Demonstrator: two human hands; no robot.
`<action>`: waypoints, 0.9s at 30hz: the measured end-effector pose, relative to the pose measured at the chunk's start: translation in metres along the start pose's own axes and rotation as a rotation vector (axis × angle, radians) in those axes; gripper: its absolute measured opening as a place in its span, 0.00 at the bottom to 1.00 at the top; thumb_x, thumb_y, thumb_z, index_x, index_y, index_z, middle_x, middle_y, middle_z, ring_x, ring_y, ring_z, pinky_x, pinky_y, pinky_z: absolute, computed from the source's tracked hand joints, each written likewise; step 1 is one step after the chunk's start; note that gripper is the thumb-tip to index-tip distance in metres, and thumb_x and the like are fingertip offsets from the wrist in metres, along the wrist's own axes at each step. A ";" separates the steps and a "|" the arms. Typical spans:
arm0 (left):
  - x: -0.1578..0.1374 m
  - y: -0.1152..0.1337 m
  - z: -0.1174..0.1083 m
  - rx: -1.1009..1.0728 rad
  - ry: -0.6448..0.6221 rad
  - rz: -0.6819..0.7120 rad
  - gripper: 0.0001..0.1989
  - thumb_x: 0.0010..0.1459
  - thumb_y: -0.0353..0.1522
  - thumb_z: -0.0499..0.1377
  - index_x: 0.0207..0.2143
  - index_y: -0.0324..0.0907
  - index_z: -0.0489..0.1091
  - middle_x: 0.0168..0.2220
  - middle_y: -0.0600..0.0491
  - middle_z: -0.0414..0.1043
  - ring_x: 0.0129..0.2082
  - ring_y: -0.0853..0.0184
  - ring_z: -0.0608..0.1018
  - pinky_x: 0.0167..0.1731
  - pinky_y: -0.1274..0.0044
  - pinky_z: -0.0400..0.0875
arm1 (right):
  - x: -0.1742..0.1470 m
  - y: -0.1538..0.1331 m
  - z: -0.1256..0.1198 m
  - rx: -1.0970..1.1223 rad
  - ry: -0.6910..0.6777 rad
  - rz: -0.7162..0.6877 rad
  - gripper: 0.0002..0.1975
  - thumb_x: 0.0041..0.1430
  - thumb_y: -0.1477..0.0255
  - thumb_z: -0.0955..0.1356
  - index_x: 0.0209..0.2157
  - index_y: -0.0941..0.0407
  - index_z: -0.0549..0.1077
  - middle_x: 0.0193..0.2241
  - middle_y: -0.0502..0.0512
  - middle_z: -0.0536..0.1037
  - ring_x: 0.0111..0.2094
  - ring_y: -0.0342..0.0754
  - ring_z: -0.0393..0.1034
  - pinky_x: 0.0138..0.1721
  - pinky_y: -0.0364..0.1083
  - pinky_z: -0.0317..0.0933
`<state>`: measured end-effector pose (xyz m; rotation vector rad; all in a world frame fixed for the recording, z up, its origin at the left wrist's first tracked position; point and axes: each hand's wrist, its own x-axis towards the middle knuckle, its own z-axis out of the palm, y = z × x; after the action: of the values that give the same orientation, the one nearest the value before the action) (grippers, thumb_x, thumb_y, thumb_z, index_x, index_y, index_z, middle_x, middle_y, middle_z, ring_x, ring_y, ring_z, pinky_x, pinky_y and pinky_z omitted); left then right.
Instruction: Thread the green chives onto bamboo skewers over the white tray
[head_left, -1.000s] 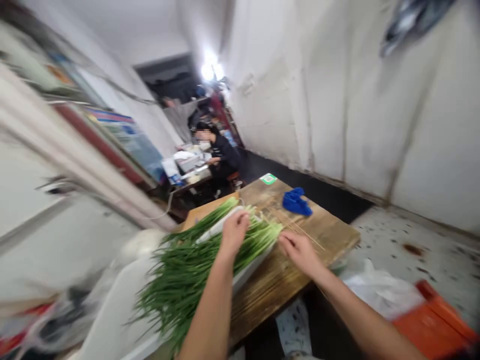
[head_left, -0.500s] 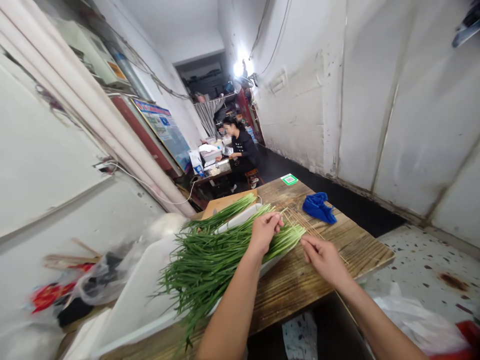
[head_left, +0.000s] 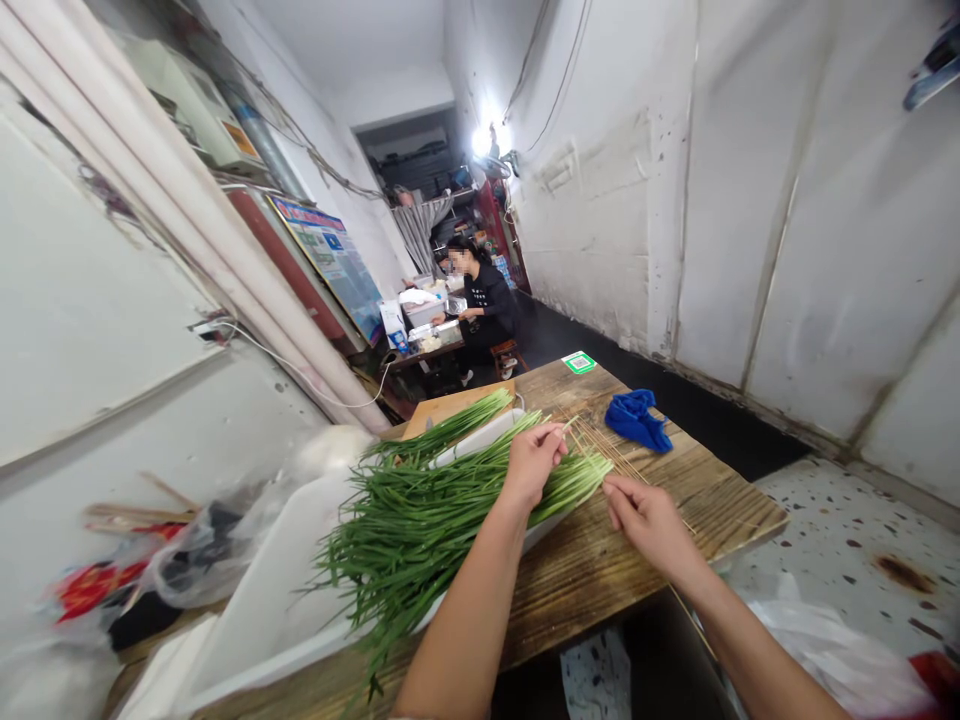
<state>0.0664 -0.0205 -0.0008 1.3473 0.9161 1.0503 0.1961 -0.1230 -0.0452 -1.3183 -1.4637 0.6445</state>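
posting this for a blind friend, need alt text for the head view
A left hand pinches a pale stalk above long greens heaped across a white tray; the right hand is at their pale ends. A blue cloth lies on the wooden table; a person sits beyond.

Scuffed white wall (head_left: pixel 600 200), speckled floor (head_left: pixel 817 530) beside dark flooring (head_left: pixel 727 430), bright distant lamp (head_left: pixel 490 138), grey curtain (head_left: pixel 421 228), wooden table (head_left: pixel 720 500)

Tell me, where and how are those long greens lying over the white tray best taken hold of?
Probably by the pale stem ends, pinched from the right. On these greens the stem ends lie close together and point right, while the leaves spread loosely left, some hanging over the near rim of the tray.
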 end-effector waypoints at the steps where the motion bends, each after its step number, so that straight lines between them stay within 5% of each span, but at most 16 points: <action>1: 0.000 0.000 0.000 -0.006 0.001 -0.004 0.15 0.47 0.36 0.60 0.35 0.33 0.72 0.19 0.56 0.63 0.16 0.79 0.60 0.17 0.83 0.49 | 0.000 0.000 0.000 0.000 0.002 -0.003 0.18 0.62 0.66 0.58 0.18 0.55 0.59 0.14 0.46 0.63 0.18 0.42 0.58 0.25 0.41 0.52; 27: 0.000 -0.004 -0.003 0.016 0.003 0.022 0.17 0.49 0.34 0.59 0.40 0.31 0.72 0.19 0.56 0.64 0.16 0.79 0.60 0.18 0.82 0.50 | -0.001 -0.001 0.000 -0.026 0.009 -0.009 0.18 0.61 0.67 0.58 0.17 0.55 0.60 0.14 0.47 0.63 0.18 0.42 0.58 0.24 0.41 0.52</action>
<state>0.0639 -0.0193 -0.0049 1.3717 0.9154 1.0646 0.1955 -0.1239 -0.0442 -1.3326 -1.4741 0.6146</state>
